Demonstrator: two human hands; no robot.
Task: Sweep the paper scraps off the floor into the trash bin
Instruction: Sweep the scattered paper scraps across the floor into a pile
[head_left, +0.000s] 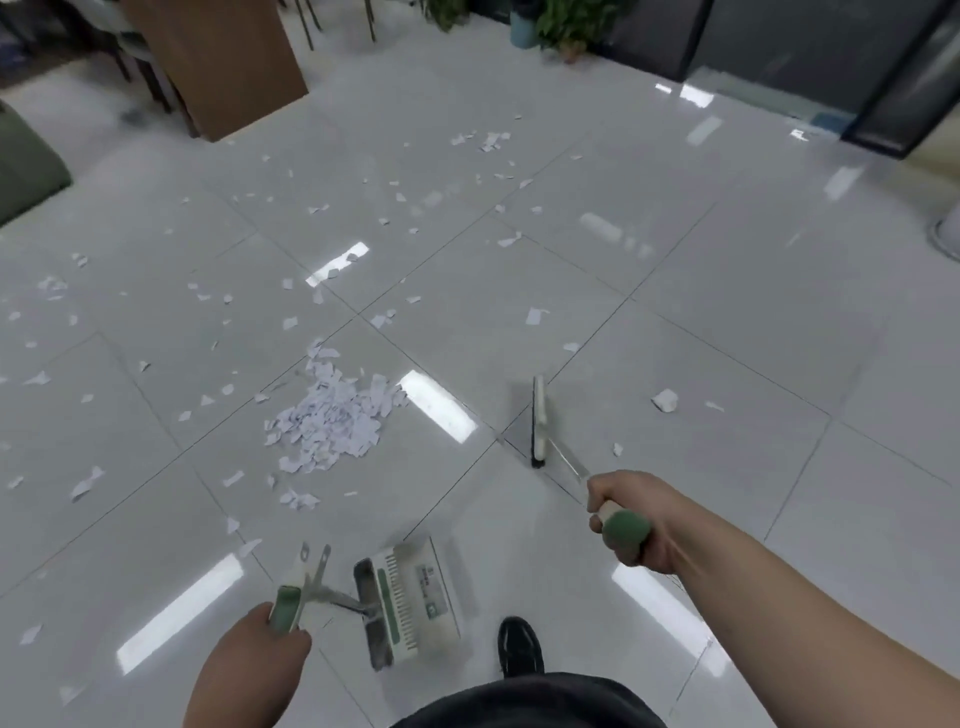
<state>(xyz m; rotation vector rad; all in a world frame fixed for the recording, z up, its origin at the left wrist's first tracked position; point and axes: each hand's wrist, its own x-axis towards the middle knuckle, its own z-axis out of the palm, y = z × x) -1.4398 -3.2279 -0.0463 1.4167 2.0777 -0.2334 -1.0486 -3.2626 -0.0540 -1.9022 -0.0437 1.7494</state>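
Looking down from head height, the lower left of the frame shows the left hand (270, 639), its fingers wrapped around the green grip of a long-handled dustpan (410, 603). The pan hangs blurred just left of a black shoe (519, 647), and I cannot tell whether it touches the floor (727, 322). At lower right, the right hand (623, 519) is clenched around the green end of a broom handle (571, 470), which slants up and left to the broom head (540, 421) at centre frame. The head's long axis runs almost straight up the frame, so its broad side faces left towards the pile of paper scraps (332, 415) at centre left, with a bare stretch of tile between them. The pile lies above and left of the dustpan, nearer the pan than the bristles. Loose scraps (493, 140) are strewn over the left and upper middle of the frame, and one larger piece (665, 400) lies right of the broom. Farther off stand a wooden cabinet (223, 62) and potted plants (566, 26). No trash bin is in view, and a pale round object at the right edge is cut off.
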